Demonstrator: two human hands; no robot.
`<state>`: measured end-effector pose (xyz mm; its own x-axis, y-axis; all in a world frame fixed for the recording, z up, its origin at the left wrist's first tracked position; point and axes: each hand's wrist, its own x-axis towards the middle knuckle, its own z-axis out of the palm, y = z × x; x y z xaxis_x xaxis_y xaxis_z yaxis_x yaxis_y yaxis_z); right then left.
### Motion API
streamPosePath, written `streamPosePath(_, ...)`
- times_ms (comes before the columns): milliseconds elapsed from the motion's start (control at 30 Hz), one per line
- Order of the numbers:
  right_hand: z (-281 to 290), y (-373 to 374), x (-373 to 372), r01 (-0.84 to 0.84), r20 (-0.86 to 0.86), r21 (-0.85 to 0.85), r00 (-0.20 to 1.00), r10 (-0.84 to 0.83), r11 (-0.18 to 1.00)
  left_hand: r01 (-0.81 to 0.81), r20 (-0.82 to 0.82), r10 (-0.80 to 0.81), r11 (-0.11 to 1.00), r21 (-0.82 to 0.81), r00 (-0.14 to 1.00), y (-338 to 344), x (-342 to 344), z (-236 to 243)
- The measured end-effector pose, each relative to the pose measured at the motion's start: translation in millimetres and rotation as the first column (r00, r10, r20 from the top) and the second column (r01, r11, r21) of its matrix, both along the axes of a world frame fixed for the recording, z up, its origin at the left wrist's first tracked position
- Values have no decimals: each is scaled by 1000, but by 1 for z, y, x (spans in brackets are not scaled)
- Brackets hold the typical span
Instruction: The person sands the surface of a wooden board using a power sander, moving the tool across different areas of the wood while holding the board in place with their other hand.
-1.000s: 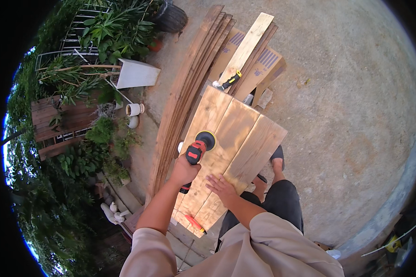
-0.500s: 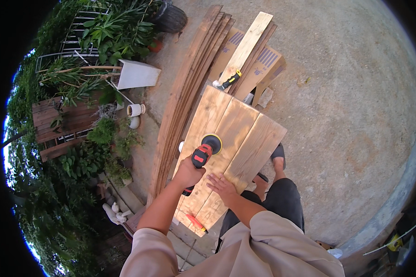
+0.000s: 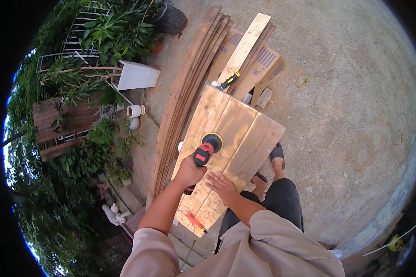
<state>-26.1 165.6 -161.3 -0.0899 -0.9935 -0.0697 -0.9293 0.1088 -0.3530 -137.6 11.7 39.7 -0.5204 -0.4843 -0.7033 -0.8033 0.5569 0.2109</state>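
Note:
My left hand (image 3: pixel 189 173) is wrapped round the grip of a red and black cordless drill (image 3: pixel 201 155). A round sanding pad (image 3: pixel 211 142) with a yellow rim, fitted at the drill's front, rests against the wooden tabletop (image 3: pixel 241 159). That top is made of three planks side by side, some stretches pale and others greyer. Flat on the planks, just right of the drill, lies my right hand (image 3: pixel 221 185) with its fingers stretched out. A small red-orange tool with a dark end (image 3: pixel 196 223) lies on the near end of the top.
Beyond the top, a pale board (image 3: pixel 245 48) and a black and yellow tool (image 3: pixel 229 81) lie over cardboard (image 3: pixel 262 69). Long brown planks (image 3: pixel 182 97) are stacked along the left. Potted plants and a white planter (image 3: pixel 138 75) stand farther left. My feet (image 3: pixel 276 156) are at the right edge.
Hardly anything differs. The drill and its pad stay at nearly the same spot, with only a slight shift in my left hand, and my right hand remains flat.

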Motion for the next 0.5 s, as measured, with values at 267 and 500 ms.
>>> streamPosePath(267,3,0,3,0,-46,37,999,1,999,-49,-18,49,999,8,999,1,10,-7)
streamPosePath(500,3,3,-2,-8,-44,-7,999,7,1000,-31,-86,27,999,-44,996,9,8,-8)
